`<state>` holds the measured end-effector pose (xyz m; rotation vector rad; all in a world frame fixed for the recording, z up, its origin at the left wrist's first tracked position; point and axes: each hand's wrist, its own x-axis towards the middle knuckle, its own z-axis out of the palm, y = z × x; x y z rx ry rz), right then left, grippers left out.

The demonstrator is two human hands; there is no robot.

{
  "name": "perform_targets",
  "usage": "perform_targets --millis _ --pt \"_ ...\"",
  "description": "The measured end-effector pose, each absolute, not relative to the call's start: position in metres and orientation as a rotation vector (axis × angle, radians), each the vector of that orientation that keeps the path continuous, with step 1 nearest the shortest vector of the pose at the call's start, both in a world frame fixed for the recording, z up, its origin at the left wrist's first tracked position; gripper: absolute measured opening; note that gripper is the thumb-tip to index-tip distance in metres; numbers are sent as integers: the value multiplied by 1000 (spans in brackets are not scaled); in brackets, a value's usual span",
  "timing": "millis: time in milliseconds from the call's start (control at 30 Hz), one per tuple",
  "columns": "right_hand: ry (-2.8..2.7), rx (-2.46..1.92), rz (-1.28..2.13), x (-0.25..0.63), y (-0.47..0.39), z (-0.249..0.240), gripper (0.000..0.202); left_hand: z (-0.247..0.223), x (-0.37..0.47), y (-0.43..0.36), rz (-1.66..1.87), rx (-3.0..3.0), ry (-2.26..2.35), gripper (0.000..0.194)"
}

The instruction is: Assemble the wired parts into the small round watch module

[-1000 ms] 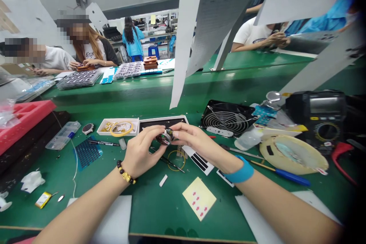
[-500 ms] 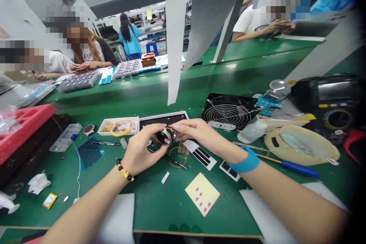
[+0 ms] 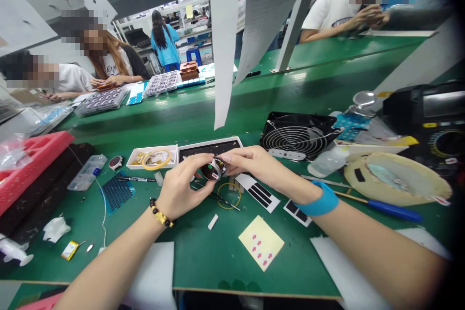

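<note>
Left hand grips round device between thumb and fingers, beaded bracelet on wrist. Right hand has fingertips at device's right edge, can't tell if pinching or just touching; blue wristband on that wrist. Round device is held up over table, mid-view, tilted, dark face with green dot and small label toward camera, some inner parts showing on right side. Black tray with white rim just behind hands, white box with yellow ring beside it on left. Near right hand: thin yellow loop, white card with black strips. Closer to camera: white strip, yellow note with pink arrows. Fan farther back on right, blue-handled screwdriver past right wrist
</note>
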<state>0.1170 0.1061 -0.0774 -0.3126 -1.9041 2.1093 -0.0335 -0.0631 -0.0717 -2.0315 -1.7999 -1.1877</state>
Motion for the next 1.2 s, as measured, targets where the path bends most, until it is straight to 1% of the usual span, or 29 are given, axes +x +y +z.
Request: perform_targets --millis 167,367,600,900,1100,1200 --pt "-1921 -311 2071 117 107 -80 35 -72 -33 -62 -1192 -2033 -1798 47" --pt "-1846 -387 2072 113 105 -82 42 -72 -32 -60 -1335 -1957 -1812 45" --pt "-1838 -369 2106 112 104 -84 42 -73 -30 -60 -1418 -1955 -1902 44" --pt "-1831 -374 2140 113 105 -82 40 -71 -30 -60 -1396 -1957 -1916 44" --pt "-1878 -446 2162 113 107 -81 44 -71 -30 -60 -1340 -2000 -1922 42" --pt "-1886 -470 2145 112 107 -79 41 -70 -29 -61 -1327 -1999 -1920 42"
